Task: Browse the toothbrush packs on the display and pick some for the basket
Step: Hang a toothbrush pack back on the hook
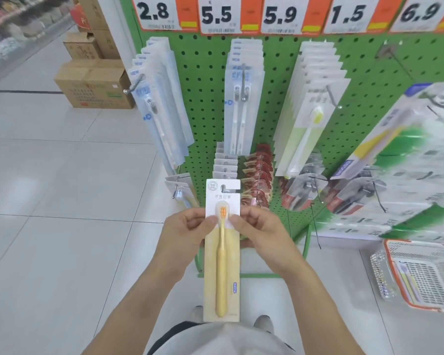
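**While You Inspect the Yellow Pack: Task Status and Visibility Limits**

With the yellow toothbrush pack [222, 252] held in front of you, you appear to be mid-task — browsing is under way and at least one selection looks made. Your left hand [187, 231] pinches the pack's left edge near the brush head; your right hand [259, 230] pinches the right edge at the same height. Both are closed on the card, which hangs upright below them, clear of its hook.

Status, as judged from the layout:

- The orange basket [395, 278] sits on the floor to your right, well apart from your hands. At least one pack [408, 285] with pale yellow and lilac tones lies inside.
- The pack in hand is not yet in the basket; keeping it or returning it to the display is undecided.
- Other rows on the green pegboard [208, 98] remain stocked: blue packs [159, 98], white twin packs [242, 98] and lime packs [308, 119].

Visibility limits:

- The basket is cut off at the right edge, so its full contents cannot be counted.
- Print on the held card is too blurred to read.
- The large packs [408, 149] at the right are smeared — their type is unclear.
- Price tags [217, 15] show large figures only; the fine print is illegible.
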{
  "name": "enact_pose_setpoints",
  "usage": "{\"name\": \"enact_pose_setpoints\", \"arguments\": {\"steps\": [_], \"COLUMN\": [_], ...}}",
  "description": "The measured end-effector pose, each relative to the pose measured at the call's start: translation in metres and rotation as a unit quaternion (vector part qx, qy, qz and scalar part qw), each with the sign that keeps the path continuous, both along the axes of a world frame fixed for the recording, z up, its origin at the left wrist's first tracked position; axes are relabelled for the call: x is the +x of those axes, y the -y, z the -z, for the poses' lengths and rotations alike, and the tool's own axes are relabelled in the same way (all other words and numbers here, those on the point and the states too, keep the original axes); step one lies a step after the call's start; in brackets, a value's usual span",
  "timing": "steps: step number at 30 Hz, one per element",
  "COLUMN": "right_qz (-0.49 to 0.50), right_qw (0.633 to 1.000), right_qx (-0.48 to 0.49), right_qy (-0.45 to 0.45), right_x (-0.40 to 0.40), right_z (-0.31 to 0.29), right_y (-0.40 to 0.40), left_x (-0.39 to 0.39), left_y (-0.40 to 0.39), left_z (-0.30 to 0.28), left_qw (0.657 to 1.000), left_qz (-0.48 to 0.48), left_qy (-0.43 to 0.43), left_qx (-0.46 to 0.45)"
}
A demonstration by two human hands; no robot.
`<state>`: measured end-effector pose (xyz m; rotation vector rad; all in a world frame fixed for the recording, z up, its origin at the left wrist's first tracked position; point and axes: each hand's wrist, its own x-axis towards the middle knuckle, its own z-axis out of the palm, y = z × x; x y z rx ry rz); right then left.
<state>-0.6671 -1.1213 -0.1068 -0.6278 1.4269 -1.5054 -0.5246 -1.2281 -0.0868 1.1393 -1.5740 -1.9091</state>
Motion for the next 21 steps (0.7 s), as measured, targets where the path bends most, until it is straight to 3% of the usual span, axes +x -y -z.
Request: {"name": "enact_pose_setpoints", "arguments": {"steps": [4,8,16,21], "right_qz": [-0.026,-0.009,-0.091,-0.073], "right_qw": [0.999,1.0,0.994,0.996], "right_qx": [0.01,0.011,0.052,0.046], "right_qy": [-0.018,-0.023,-0.033,-0.02], "right_x": [0.001,0.003,-0.003,-0.003], "right_z": [0.002,0.003,0.008,0.013], "right_y": [-0.009,-0.011,-0.026,-0.032], "left_x": [0.0,0.002,0.002,-0.001], "left_y": [-0.007,-0.013,-0.024,-0.028], "left_z": [0.001,0.001,0.004,0.004], "left_qw": [1.0,0.999,0.999,0.998], "left_qz": [-0.012,0.04,-0.013,0.013], "left_qy": [0.004,0.032,0.027,0.034], "left_qx": [0.016,0.004,0.035,0.049]}}
